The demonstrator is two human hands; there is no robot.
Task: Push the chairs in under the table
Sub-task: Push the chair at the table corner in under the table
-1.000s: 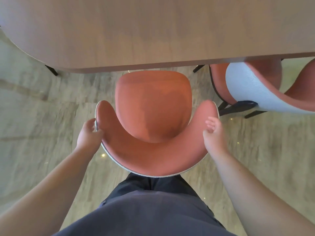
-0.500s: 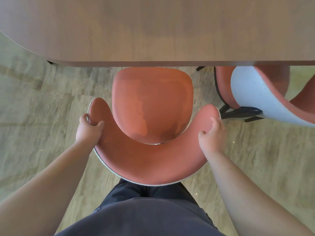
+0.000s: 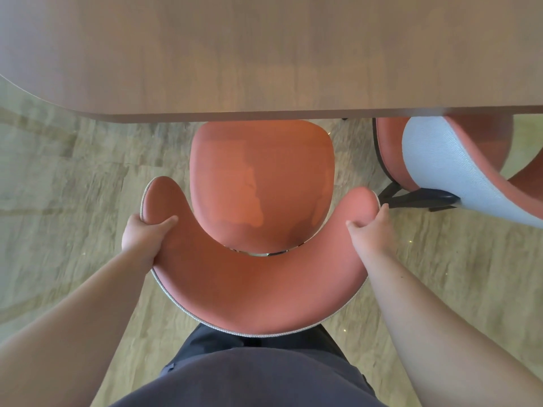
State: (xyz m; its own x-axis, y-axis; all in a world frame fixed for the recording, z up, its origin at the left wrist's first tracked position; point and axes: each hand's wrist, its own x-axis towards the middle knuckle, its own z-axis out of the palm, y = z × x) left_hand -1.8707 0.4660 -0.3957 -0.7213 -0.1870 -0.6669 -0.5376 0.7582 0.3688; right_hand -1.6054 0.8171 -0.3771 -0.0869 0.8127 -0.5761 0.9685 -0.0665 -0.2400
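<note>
While both hands clasp its curved backrest, the orange chair (image 3: 261, 183) sits at six o'clock of the table (image 3: 264, 54).
Left hand (image 3: 144, 236) closed around the nine o'clock tip; right hand (image 3: 370, 230) closed around the three o'clock tip; seat front just under the edge.

The brown wooden surface (image 3: 264, 54) spans the far side of the view. Directly below its near edge stands the orange upholstered chair with a curved backrest (image 3: 258, 283), its seat front just reaching under that edge and its backrest toward the person. The left hand (image 3: 144, 236) wraps the backrest's left tip; the right hand (image 3: 370, 230) wraps its right tip. To the right, a second orange chair with a pale grey fabric back (image 3: 446, 165) sits partly under the surface. Both chairs stand on the beige stone-patterned floor (image 3: 73, 201).
</note>
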